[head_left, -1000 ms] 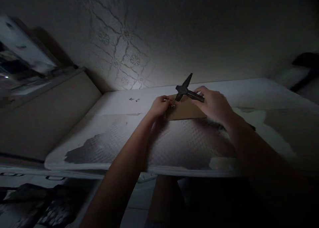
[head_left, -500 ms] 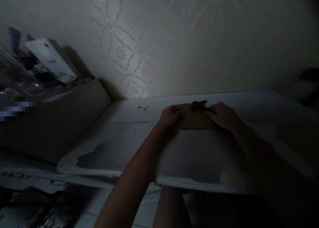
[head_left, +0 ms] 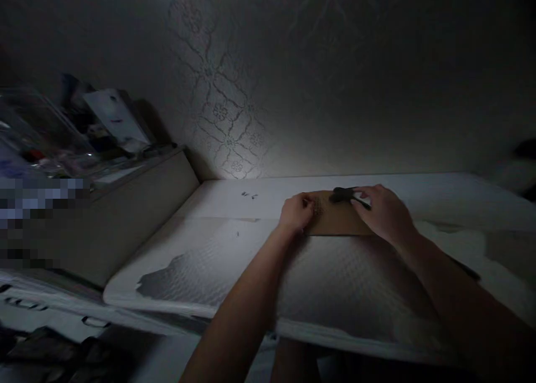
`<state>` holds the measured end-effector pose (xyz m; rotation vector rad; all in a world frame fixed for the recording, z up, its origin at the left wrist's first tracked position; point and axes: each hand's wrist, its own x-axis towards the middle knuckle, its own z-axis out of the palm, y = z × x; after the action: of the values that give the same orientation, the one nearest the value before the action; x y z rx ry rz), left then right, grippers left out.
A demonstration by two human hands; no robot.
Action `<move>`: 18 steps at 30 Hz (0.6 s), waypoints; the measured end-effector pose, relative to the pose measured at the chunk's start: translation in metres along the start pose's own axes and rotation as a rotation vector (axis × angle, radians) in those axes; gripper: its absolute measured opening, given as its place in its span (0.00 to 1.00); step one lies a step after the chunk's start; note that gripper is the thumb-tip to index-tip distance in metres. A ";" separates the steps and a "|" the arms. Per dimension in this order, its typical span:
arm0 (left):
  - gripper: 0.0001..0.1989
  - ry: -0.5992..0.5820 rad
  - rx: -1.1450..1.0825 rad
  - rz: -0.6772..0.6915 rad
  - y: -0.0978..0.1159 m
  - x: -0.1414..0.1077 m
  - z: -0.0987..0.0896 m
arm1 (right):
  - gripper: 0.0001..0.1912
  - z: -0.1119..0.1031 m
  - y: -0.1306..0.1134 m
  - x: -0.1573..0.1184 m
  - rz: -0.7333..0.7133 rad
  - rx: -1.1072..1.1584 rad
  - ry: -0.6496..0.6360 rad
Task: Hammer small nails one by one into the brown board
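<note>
The left hand (head_left: 296, 212) reached forward and curled at the left edge of the board (head_left: 341, 222), pinching what I could not tell, while the right hand (head_left: 380, 209) gripped the hammer (head_left: 342, 195) over this board, which lay on the white table (head_left: 221, 200) before a dim, patterned wall (head_left: 293, 104).

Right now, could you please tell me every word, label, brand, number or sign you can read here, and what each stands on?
No readable text shows anywhere.
White box: a small mark, too blurred to read.
Brown board: a dark speckled patch, no legible characters.
Dark tool in the right hand: no lettering visible.
</note>
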<state>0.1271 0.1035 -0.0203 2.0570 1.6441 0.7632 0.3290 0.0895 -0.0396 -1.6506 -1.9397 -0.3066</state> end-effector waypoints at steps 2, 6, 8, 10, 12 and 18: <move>0.12 0.042 0.026 0.012 -0.002 0.000 0.002 | 0.17 0.005 -0.014 -0.002 -0.098 0.080 0.026; 0.13 0.128 0.056 0.012 -0.007 0.001 0.004 | 0.18 0.020 -0.034 -0.008 -0.266 0.141 0.000; 0.13 0.177 0.033 -0.007 -0.009 0.002 0.005 | 0.18 0.024 -0.038 -0.010 -0.282 0.132 0.000; 0.13 0.225 0.005 -0.055 -0.013 0.004 0.004 | 0.17 0.025 -0.039 -0.011 -0.261 0.121 0.002; 0.13 0.267 -0.007 -0.126 -0.018 0.007 0.000 | 0.16 0.023 -0.039 -0.011 -0.245 0.111 -0.008; 0.15 0.338 0.144 -0.303 -0.056 0.022 -0.041 | 0.13 0.018 -0.041 -0.011 -0.226 0.094 -0.051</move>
<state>0.0620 0.1372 -0.0193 1.7763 2.1920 0.9454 0.2858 0.0810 -0.0527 -1.3941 -2.1497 -0.2579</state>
